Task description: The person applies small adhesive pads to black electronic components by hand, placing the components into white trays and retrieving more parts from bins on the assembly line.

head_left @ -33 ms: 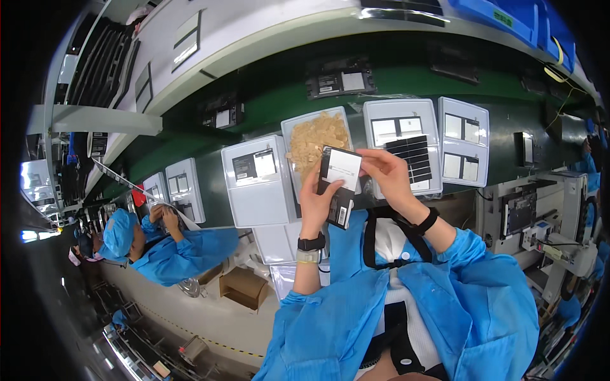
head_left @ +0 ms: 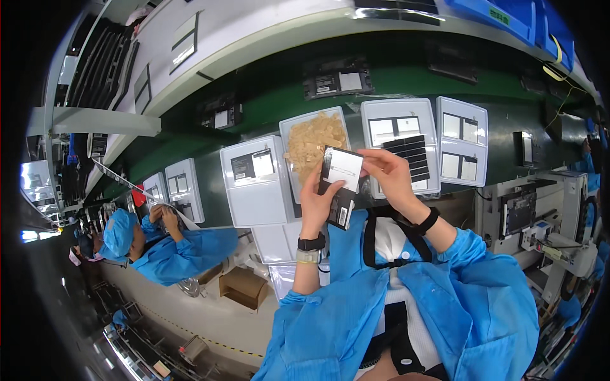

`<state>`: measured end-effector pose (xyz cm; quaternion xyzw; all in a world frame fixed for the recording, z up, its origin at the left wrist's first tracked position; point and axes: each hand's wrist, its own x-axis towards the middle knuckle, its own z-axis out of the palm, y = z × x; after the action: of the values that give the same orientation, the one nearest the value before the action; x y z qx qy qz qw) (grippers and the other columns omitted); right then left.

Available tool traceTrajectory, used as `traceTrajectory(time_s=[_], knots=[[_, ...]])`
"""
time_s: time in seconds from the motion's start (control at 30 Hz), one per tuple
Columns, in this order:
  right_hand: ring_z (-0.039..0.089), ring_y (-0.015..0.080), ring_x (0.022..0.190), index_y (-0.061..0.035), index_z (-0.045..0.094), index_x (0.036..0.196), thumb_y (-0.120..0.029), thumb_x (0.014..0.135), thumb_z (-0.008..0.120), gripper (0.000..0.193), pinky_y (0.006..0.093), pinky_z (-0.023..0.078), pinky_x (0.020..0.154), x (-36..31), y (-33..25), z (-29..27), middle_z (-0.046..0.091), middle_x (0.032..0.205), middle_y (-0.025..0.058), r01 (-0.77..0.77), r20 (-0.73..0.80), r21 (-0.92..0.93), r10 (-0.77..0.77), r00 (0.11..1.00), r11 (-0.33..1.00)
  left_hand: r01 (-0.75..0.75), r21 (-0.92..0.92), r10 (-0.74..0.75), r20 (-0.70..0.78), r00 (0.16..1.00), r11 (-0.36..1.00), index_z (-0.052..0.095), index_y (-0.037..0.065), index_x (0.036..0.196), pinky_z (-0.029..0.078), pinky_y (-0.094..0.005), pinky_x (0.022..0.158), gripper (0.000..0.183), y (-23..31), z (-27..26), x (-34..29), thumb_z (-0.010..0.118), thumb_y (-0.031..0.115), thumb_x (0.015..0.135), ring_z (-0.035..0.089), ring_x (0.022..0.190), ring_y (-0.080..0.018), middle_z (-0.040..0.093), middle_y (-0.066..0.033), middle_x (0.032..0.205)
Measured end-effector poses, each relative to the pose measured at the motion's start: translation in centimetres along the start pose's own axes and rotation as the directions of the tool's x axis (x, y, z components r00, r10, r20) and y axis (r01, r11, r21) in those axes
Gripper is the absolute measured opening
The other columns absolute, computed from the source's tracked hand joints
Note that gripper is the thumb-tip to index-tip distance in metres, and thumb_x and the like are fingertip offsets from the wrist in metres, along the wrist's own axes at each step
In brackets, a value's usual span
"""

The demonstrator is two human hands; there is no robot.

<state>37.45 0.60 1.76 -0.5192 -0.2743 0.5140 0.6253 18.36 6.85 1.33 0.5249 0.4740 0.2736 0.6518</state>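
Note:
A flat black-and-white battery pack (head_left: 342, 178) is held tilted in front of me, above the near edge of the bench. My left hand (head_left: 319, 198) is closed round its left side, with the thumb lying across the face. At the pack's upper right corner, my right hand (head_left: 389, 174) has its thumb and fingertips pinched together against the edge. Whether a small piece sits between those fingertips is too fine to make out. Just behind the pack stands a white tray (head_left: 286, 127) heaped with crumpled tan scraps (head_left: 318, 136).
Right of the scraps, a white tray (head_left: 372, 108) carries battery packs and black strips (head_left: 406, 155). Farther right is another tray (head_left: 462, 141) with packs; on the left, a tray (head_left: 254, 203) holds one pack. A co-worker in blue (head_left: 171, 254) sits at left. Machinery (head_left: 540, 235) stands at right.

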Motion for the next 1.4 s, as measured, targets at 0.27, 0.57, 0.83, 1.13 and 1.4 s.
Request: traceTrajectory(time_s=[0.27, 0.57, 0.83, 1.13, 1.4], knots=[[0.070, 0.0129, 0.086, 0.0049, 0.069, 0.118, -0.003, 0.098, 0.066, 0.022, 0.0267, 0.056, 0.083, -0.4, 1.7, -5.4, 0.075, 0.098, 0.0098, -0.037, 0.000, -0.089, 0.037, 0.999, 0.995, -0.197, -0.207, 0.157, -0.192, 0.969, 0.958, 0.041, 0.000, 0.146, 0.051, -0.0320, 0.103, 0.059, -0.9, 5.7, -0.2, 0.068, -0.006, 0.094, 0.063, 0.120, -0.0204, 0.063, -0.0170, 0.135], [0.073, 0.0144, 0.087, 0.0069, 0.069, 0.116, 0.002, 0.095, 0.069, 0.021, 0.0252, 0.060, 0.078, -1.4, 0.2, -3.5, 0.075, 0.102, 0.0136, -0.182, 0.143, 0.016, 0.178, 0.974, 0.983, -0.199, 0.005, 0.199, -0.032, 0.979, 0.980, 0.032, 0.003, 0.150, 0.054, -0.0348, 0.096, 0.083, -1.9, 5.9, -0.1, 0.082, 0.000, 0.083, 0.064, 0.114, -0.0205, 0.065, -0.0172, 0.124], [0.074, 0.0152, 0.091, 0.0054, 0.073, 0.111, 0.005, 0.092, 0.065, 0.021, 0.0248, 0.058, 0.081, 2.3, 4.6, -2.9, 0.076, 0.105, 0.0133, -0.062, -0.094, -0.208, 0.043, 0.995, 0.976, -0.048, -0.551, -0.080, -0.207, 0.975, 0.833, 0.031, 0.001, 0.154, 0.050, -0.0330, 0.097, 0.074, -5.1, 4.6, 4.1, 0.073, 0.024, 0.098, 0.061, 0.116, -0.0181, 0.061, -0.0127, 0.135], [0.073, 0.0122, 0.082, 0.0007, 0.076, 0.107, -0.004, 0.091, 0.074, 0.017, 0.0254, 0.058, 0.074, 2.4, 4.4, 3.6, 0.077, 0.093, 0.0099, -0.004, 0.013, -0.342, 0.009, 1.000, 0.940, -0.154, -0.424, 0.031, -0.284, 0.958, 0.892, 0.026, -0.002, 0.153, 0.048, -0.0349, 0.104, 0.075, -5.4, 1.1, 5.9, 0.072, 0.019, 0.098, 0.059, 0.120, -0.0219, 0.059, -0.0150, 0.134], [0.072, 0.0139, 0.077, -0.0008, 0.075, 0.105, 0.000, 0.088, 0.072, 0.017, 0.0258, 0.056, 0.069, 2.6, 5.2, 5.7, 0.074, 0.091, 0.0100, 0.144, 0.016, -0.537, -0.161, 0.987, 0.831, -0.241, -0.581, 0.000, -0.383, 0.924, 0.777, 0.025, -0.001, 0.152, 0.049, -0.0429, 0.108, 0.070, -5.0, -3.3, 8.5, 0.067, 0.022, 0.101, 0.059, 0.128, -0.0308, 0.054, -0.0230, 0.140]])
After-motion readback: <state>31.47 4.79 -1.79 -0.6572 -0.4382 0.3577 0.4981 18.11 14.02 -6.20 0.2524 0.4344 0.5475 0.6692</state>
